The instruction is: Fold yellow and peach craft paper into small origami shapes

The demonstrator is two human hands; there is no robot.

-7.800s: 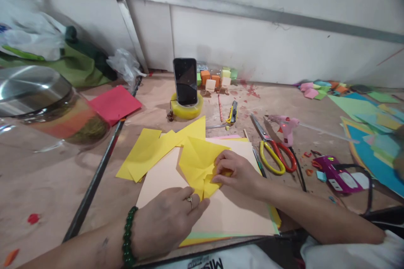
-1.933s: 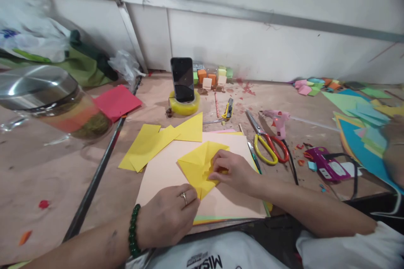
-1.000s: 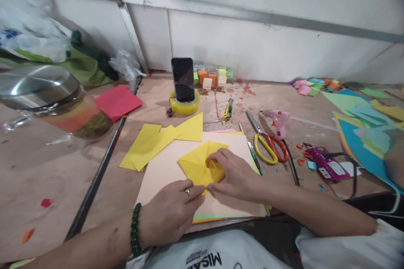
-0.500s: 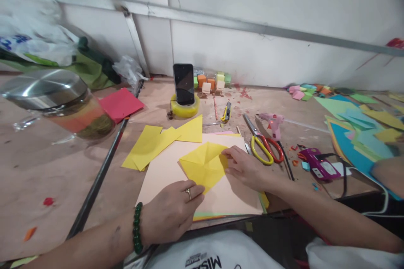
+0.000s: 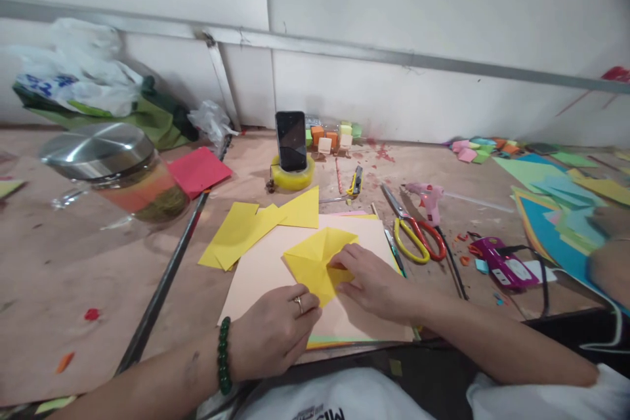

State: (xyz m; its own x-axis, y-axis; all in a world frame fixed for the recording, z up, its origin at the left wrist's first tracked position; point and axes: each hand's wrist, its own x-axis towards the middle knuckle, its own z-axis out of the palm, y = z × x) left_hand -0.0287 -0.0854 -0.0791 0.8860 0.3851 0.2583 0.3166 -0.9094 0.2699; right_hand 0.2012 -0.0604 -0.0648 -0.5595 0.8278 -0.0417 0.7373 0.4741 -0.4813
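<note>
A creased sheet of yellow paper [image 5: 311, 264] lies on a stack of pale pink paper [image 5: 256, 282] in front of me. Its folds meet near the middle. My left hand [image 5: 278, 325], with a ring and a green bead bracelet, pinches the sheet's lower corner. On the other side, my right hand [image 5: 369, 281] has its fingers curled over the right part of the sheet, gripping a flap there; its fingertips partly cover the flap. More yellow paper pieces [image 5: 241, 230] overlap the stack's far left edge.
Scissors [image 5: 411, 230], a pink glue gun [image 5: 427, 200] and a purple device [image 5: 504, 262] with a cord lie to the right. A phone [image 5: 291, 141] leans in a yellow tape roll [image 5: 293, 174]. A glass jar [image 5: 147, 193] stands left. Another person's hand [image 5: 610, 266] is at the right edge.
My right hand has moved left and inward over the yellow sheet, bringing its right edge in. My left hand stays at the lower corner. The whole view has shifted slightly.
</note>
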